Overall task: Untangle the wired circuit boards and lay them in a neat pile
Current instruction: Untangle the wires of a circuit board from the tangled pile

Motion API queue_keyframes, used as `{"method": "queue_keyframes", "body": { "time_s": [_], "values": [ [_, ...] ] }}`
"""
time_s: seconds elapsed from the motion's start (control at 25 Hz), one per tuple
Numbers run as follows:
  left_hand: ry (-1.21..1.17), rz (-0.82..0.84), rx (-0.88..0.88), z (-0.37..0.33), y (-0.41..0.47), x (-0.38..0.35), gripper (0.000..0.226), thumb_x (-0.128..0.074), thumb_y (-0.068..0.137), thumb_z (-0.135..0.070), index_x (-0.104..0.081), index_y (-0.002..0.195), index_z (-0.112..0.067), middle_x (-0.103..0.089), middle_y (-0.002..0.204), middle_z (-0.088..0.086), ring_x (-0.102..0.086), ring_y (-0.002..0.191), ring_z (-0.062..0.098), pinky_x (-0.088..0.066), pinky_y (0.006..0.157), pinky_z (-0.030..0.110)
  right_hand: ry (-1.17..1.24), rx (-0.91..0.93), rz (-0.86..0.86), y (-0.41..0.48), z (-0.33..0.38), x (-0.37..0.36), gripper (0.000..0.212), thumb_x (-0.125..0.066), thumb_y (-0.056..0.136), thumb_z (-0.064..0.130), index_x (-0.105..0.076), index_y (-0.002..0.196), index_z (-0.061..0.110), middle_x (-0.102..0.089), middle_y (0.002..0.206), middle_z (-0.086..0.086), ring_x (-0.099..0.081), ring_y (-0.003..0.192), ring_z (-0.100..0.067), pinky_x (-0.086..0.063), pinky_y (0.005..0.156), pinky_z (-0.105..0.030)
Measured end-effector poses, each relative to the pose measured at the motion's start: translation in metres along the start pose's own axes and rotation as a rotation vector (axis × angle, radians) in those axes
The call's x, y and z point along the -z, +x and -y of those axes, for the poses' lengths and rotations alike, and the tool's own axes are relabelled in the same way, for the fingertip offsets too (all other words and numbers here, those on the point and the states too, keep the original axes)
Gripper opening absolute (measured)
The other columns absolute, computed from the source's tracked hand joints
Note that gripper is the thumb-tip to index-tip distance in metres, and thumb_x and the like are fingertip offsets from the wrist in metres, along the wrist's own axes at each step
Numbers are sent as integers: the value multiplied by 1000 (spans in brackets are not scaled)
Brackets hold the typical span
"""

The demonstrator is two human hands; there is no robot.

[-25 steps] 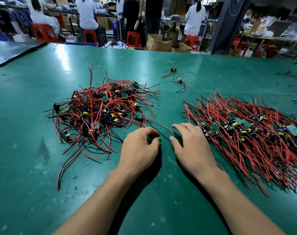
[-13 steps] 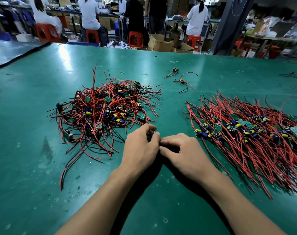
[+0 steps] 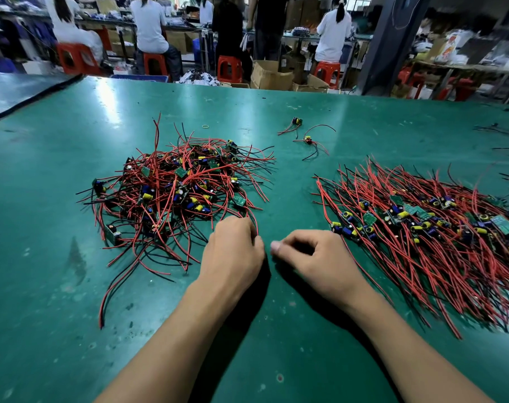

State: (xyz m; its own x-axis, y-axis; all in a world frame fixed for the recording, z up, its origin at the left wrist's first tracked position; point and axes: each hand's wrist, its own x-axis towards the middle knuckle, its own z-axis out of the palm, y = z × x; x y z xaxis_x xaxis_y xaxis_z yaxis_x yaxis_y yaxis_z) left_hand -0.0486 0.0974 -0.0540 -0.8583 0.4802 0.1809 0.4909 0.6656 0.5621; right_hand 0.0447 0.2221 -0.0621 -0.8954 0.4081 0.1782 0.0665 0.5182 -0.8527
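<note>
From the head camera, a green work table (image 3: 72, 330) carried two heaps of small wired circuit boards. The tangled heap (image 3: 174, 187) lay to the left, its red and black leads crossing in every direction. The combed pile (image 3: 427, 228) lay to the right, its leads running mostly the same way, toward the near right. Two stray wired parts (image 3: 307, 139) sat apart, farther back between the heaps. The left hand (image 3: 232, 251) rested at the near edge of the tangled heap, fingers curled under around a red lead (image 3: 254, 221) that arched into its grip; whether it truly pinched that lead could not be told. The right hand (image 3: 314, 257) lay just beside it, fingers loosely curled, thumb forward, nothing visibly held, just short of the combed pile's nearest boards
</note>
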Motion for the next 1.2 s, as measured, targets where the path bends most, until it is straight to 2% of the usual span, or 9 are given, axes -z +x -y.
{"method": "queue_keyframes", "body": {
  "time_s": [0.12, 0.28, 0.32, 0.44, 0.52, 0.72, 0.88, 1.08, 1.2],
  "values": [
    [175, 13, -20, -5, -8, 0, 11, -46, 93, -23, -48, 89, -13, -46, 92, 3, -59, 93, 35, -40, 69, 37, 156, -130, -247, 8, -11, 10, 24, -71, 91, 30, -75, 74, 13, -68, 60, 1, -58, 58, -11, -45, 62, -31],
    [145, 117, 19, -9, -11, 5, 17, -45, 92, -19, -41, 77, -12, -48, 87, 5, -59, 91, 36, -39, 67, 37, 184, -154, -285, 11, -14, 10, 3, -73, 88, 16, -74, 91, 18, -74, 80, 0, -62, 64, -9, -53, 70, -33],
    [108, 131, 21, -11, -11, 6, 18, -46, 93, -19, -47, 78, -10, -54, 87, 6, -59, 90, 35, -42, 68, 37, 145, -138, -267, 10, -14, 8, 17, -73, 87, 11, -72, 101, 20, -74, 87, 3, -60, 64, -7, -53, 76, -32],
    [-303, 287, 72, -24, -12, 8, 26, -54, 97, -21, -63, 75, -9, -63, 70, 7, -59, 65, 22, -43, 58, 30, 97, -119, -210, 11, -14, 8, 57, -74, 84, 4, -58, 134, 25, -69, 99, 5, -56, 61, -5, -52, 83, -32],
    [-697, 514, 117, -31, -15, 10, 31, -56, 98, -18, -57, 67, -14, -43, 48, -3, -35, 39, 10, -27, 40, 23, 126, -96, -158, 9, -12, 11, 65, -74, 84, 4, -53, 141, 28, -69, 102, 5, -56, 61, -7, -53, 78, -30],
    [-1013, 801, 164, -25, -16, 13, 10, -62, 92, -11, -65, 83, -14, -47, 54, -2, -32, 36, 4, -23, 36, 15, 138, 3, -172, 7, -7, 14, 16, -69, 92, 13, -75, 107, 17, -77, 99, 3, -71, 90, -8, -56, 87, -29],
    [-1278, 563, 356, -20, -14, 6, 6, -56, 93, 0, -59, 96, -3, -60, 62, 8, -49, 39, 13, -36, 36, 18, 703, -258, -137, 9, 6, 21, 12, -69, 89, 16, -73, 99, 12, -75, 86, -10, -59, 55, -13, -45, 46, -22],
    [-1379, 456, 199, -16, -14, 0, 46, -77, 73, -19, -67, 117, -17, -63, 81, 3, -51, 49, 11, -40, 48, 22, 1066, -489, 75, 9, 16, 33, 11, -71, 70, 20, -76, 70, 11, -67, 68, -6, -49, 43, -11, -45, 44, -17],
    [-1416, 492, 122, -15, -14, 1, 47, -77, 70, -27, -71, 116, -25, -61, 79, -8, -46, 50, 5, -37, 49, 16, 1112, -527, 149, 8, 19, 32, 7, -75, 62, 19, -73, 64, 12, -62, 60, -2, -45, 38, -9, -40, 40, -17]
  ]
}}
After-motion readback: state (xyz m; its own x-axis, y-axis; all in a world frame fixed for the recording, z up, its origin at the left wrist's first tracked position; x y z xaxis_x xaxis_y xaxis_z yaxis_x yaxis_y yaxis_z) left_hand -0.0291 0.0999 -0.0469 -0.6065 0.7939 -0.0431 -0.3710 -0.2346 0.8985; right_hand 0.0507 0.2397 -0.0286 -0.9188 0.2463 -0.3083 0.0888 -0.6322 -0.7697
